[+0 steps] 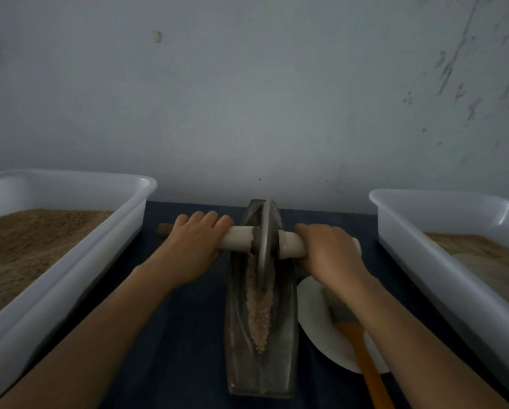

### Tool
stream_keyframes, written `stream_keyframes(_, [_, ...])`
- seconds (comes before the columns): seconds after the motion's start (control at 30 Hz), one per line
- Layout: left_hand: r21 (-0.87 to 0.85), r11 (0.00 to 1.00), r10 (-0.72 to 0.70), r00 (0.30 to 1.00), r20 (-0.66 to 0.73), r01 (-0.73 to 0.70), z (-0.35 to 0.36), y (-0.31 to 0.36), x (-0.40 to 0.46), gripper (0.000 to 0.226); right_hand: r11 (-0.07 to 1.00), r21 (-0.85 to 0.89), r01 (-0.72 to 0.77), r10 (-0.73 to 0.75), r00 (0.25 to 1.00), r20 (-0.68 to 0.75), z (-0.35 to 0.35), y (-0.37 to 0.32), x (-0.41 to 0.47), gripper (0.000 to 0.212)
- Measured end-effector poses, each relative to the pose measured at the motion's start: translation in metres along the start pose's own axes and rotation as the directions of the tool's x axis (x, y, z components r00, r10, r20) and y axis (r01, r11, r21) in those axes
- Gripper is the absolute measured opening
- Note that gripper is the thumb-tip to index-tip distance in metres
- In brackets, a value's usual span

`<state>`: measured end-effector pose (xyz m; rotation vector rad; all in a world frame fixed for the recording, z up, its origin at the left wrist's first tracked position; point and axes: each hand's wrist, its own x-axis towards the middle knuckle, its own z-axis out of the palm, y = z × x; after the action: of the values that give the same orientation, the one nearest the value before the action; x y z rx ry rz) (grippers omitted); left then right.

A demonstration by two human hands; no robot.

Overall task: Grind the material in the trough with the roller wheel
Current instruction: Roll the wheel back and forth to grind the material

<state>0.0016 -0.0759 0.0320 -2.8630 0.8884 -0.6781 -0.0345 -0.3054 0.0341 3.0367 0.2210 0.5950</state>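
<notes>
A long, narrow metal trough (235,335) lies lengthwise on the dark blue table, running away from me. Pale, coarse material (259,314) fills its groove in a strip. The metal roller wheel (265,246) stands upright in the far half of the trough, on a pale wooden axle (238,238) that sticks out on both sides. My left hand (195,242) grips the axle's left end. My right hand (330,250) grips its right end. The wheel's lower edge sits in the material.
A white plastic tub (70,184) with brown granular powder stands at the left. Another white tub (418,237) with similar powder stands at the right. A white plate (318,329) with an orange-handled brush (362,349) lies right of the trough. The wall is close behind.
</notes>
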Motion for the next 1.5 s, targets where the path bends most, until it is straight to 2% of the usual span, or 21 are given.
stream_keyframes(0.03, [-0.01, 1.0, -0.002, 1.0, -0.018, 0.002, 0.002, 0.0, 0.0, 0.037, 1.0, -0.018, 0.009, -0.01, 0.998, -0.054, 0.002, 0.0, 0.001, 0.016])
stream_keyframes(0.1, [-0.026, 1.0, -0.004, 1.0, -0.025, 0.003, 0.002, 0.0, 0.0, 0.038, 1.0, -0.025, 0.009, -0.011, 0.997, -0.072, 0.002, 0.0, 0.0, 0.016])
stream_keyframes(0.2, [-0.023, 1.0, -0.006, 0.999, 0.046, 0.007, -0.007, 0.002, -0.001, 0.036, 1.0, 0.001, -0.012, 0.012, 0.999, 0.033, -0.002, -0.001, -0.003, 0.019])
stream_keyframes(0.27, [-0.038, 0.999, 0.001, 0.983, 0.183, 0.006, -0.018, 0.004, -0.003, 0.036, 1.0, 0.024, -0.016, 0.013, 0.99, 0.139, -0.01, -0.001, -0.005, 0.017])
stream_keyframes(0.43, [-0.157, 0.988, 0.094, 0.849, 0.52, -0.013, -0.053, 0.011, -0.011, 0.034, 0.996, 0.078, 0.045, -0.075, 0.897, 0.435, -0.039, -0.005, -0.015, 0.017])
stream_keyframes(0.53, [-0.221, 0.975, 0.147, 0.774, 0.616, -0.01, -0.069, 0.013, -0.016, 0.032, 0.99, 0.13, 0.05, -0.114, 0.828, 0.549, -0.055, -0.007, -0.024, 0.013])
stream_keyframes(0.6, [-0.229, 0.973, 0.167, 0.749, 0.641, -0.021, -0.076, 0.014, -0.018, 0.032, 0.987, 0.148, 0.054, -0.132, 0.798, 0.588, -0.059, -0.008, -0.027, 0.012])
stream_keyframes(0.7, [-0.243, 0.97, 0.161, 0.752, 0.639, -0.001, -0.075, 0.013, -0.017, 0.032, 0.989, 0.134, 0.058, -0.126, 0.801, 0.586, -0.059, -0.009, -0.026, 0.012])
stream_keyframes(0.8, [-0.229, 0.973, 0.128, 0.807, 0.576, 0.009, -0.063, 0.012, -0.012, 0.032, 0.993, 0.101, 0.055, -0.099, 0.853, 0.512, -0.048, -0.008, -0.021, 0.014])
stream_keyframes(0.87, [-0.147, 0.989, 0.082, 0.88, 0.468, -0.014, -0.048, 0.01, -0.009, 0.034, 0.996, 0.086, 0.035, -0.068, 0.904, 0.421, -0.037, -0.006, -0.015, 0.017])
stream_keyframes(0.97, [-0.005, 1.0, 0.004, 0.979, 0.204, -0.003, -0.022, 0.007, -0.003, 0.038, 0.997, 0.073, -0.016, -0.004, 0.964, 0.268, -0.021, -0.004, -0.006, 0.021])
stream_keyframes(1.03, [0.023, 0.999, -0.025, 0.998, 0.065, 0.024, -0.008, 0.007, 0.0, 0.04, 1.0, 0.02, -0.021, 0.019, 0.992, 0.124, -0.012, -0.004, -0.002, 0.02])
stream_keyframes(1.13, [-0.002, 0.999, -0.053, 0.999, -0.003, 0.053, 0.001, 0.007, -0.001, 0.044, 0.999, -0.029, -0.023, 0.022, 0.999, -0.03, -0.003, -0.006, 0.001, 0.017])
stream_keyframes(1.2, [-0.011, 0.998, -0.056, 0.998, -0.004, 0.056, 0.001, 0.008, -0.002, 0.045, 0.999, -0.033, -0.02, 0.019, 0.999, -0.027, -0.003, -0.006, 0.001, 0.017])
stream_keyframes(1.3, [-0.008, 0.999, -0.033, 0.999, 0.042, 0.033, -0.008, 0.008, -0.004, 0.04, 1.0, -0.011, -0.009, 0.01, 0.997, 0.072, -0.009, -0.005, -0.003, 0.017])
stream_keyframes(1.4, [-0.044, 0.999, 0.001, 0.972, 0.235, 0.009, -0.025, 0.008, -0.008, 0.04, 0.999, 0.047, 0.015, -0.026, 0.971, 0.238, -0.024, -0.006, -0.01, 0.015])
stream_keyframes(1.5, [-0.112, 0.994, 0.068, 0.896, 0.439, -0.021, -0.045, 0.011, -0.012, 0.039, 0.996, 0.079, 0.041, -0.07, 0.906, 0.418, -0.043, -0.009, -0.018, 0.017])
